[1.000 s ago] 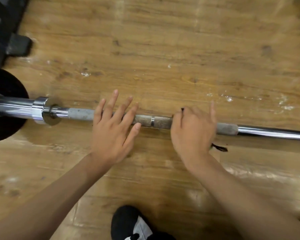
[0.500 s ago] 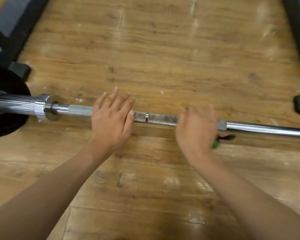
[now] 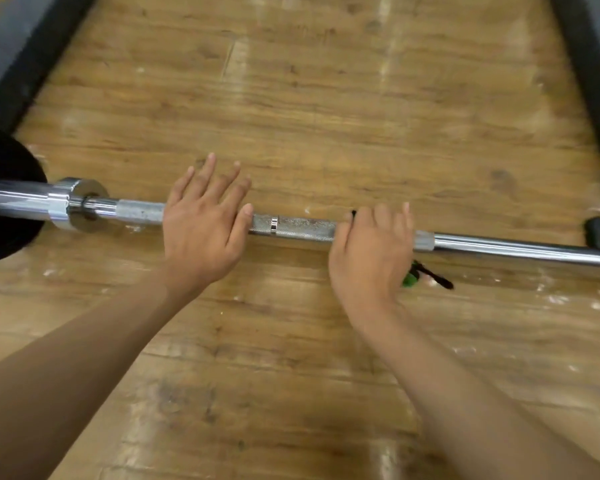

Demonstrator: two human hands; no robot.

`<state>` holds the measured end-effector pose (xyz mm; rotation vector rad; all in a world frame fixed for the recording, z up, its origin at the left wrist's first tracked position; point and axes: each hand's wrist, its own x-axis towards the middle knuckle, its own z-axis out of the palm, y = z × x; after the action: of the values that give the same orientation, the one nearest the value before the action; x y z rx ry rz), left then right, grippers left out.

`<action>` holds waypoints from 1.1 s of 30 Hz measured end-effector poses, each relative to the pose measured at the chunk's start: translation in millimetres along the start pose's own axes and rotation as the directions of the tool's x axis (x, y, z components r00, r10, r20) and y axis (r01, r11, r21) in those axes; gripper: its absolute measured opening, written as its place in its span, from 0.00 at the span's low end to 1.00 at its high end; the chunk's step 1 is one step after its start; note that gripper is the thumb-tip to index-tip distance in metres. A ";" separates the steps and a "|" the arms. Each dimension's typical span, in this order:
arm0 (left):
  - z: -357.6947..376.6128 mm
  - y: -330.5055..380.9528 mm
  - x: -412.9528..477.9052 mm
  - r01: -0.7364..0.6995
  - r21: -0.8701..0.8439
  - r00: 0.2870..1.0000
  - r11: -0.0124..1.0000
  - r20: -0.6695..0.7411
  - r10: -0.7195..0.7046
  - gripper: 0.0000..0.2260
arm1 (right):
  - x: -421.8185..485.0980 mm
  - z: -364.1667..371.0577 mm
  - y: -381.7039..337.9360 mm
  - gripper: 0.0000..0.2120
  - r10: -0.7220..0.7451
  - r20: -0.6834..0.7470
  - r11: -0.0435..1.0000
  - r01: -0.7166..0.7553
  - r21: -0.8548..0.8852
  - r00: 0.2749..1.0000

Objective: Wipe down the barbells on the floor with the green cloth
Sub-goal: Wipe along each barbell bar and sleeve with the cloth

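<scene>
**Barbell on the floor, cloth under the right hand**

Barbell (image 3: pixel 302 230) steel runs across the wooden floor (image 3: pixel 326 116) from left to right, knurled in the middle stretch and smooth chrome further right. The green cloth (image 3: pixel 410 279) is almost wholly hidden: only a small bright green bit and a dark strip of edging poke out from under the little-finger side of the right hand (image 3: pixel 371 254), on the near side of the bar. That hand lies over the knurled part, fingers bent across the top of the bar and thumb at its left, holding the cloth against the steel. The left hand (image 3: pixel 201 230) rests flat on the bar a little way to the left, fingers straight and spread, gripping nothing (the palm covers the shaft, fingertips reaching past it onto the far side). Bare knurling with one thin shiny ring shows between the two hands.

Left of the left hand the shaft meets a chrome collar (image 3: pixel 80 209), and beyond it stands a black plate (image 3: pixel 4 202), cut off by the edge of the view. Pale scuffs mark the boards. A black frame rail (image 3: pixel 593 81) slants down the right side, another (image 3: pixel 49 53) down the left.
</scene>
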<state>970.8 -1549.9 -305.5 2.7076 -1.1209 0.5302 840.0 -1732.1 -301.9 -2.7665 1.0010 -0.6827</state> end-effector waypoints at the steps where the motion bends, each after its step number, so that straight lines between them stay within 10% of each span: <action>1: 1.4 -0.6 5.1 -0.005 0.002 1.000 1.000 0.010 0.005 0.24 | 0.1 7.6 -24.6 0.17 -0.082 0.024 0.996 0.081 0.044 0.996; 6: 8.5 -7.1 26.6 -0.005 0.014 1.000 1.000 0.028 0.005 0.26 | 24.6 2.6 10.6 0.17 -0.381 0.098 0.924 0.376 0.072 0.919; 13: 21.8 -10.1 47.8 0.005 0.055 0.999 0.998 -0.042 -0.003 0.27 | 47.6 6.5 62.5 0.15 0.096 -0.024 0.993 -0.097 -0.069 0.995; 18: 23.9 -15.4 64.2 -0.025 0.107 1.000 0.994 0.018 0.024 0.29 | 40.1 45.1 -62.5 0.12 -0.229 -0.002 0.967 0.227 0.118 0.974; 22: 29.6 -18.5 78.4 -0.018 0.114 0.999 0.993 0.050 0.012 0.30 | 58.9 39.7 -2.4 0.14 -0.463 0.005 0.883 0.461 0.086 0.886; 29: 35.5 -19.7 98.7 0.027 0.128 0.997 0.991 0.067 -0.036 0.30 | 78.0 32.2 64.2 0.13 0.015 -0.150 1.000 -0.015 0.003 0.989; 33: 36.0 -21.3 106.4 0.008 0.110 0.995 0.994 0.093 -0.018 0.31 | 71.8 62.8 -49.6 0.11 -0.196 -0.117 0.971 0.209 0.115 0.974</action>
<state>1065.1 -1614.3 -298.3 2.8593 -1.1271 0.4802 945.8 -1741.5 -318.2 -2.7689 0.6689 -0.8957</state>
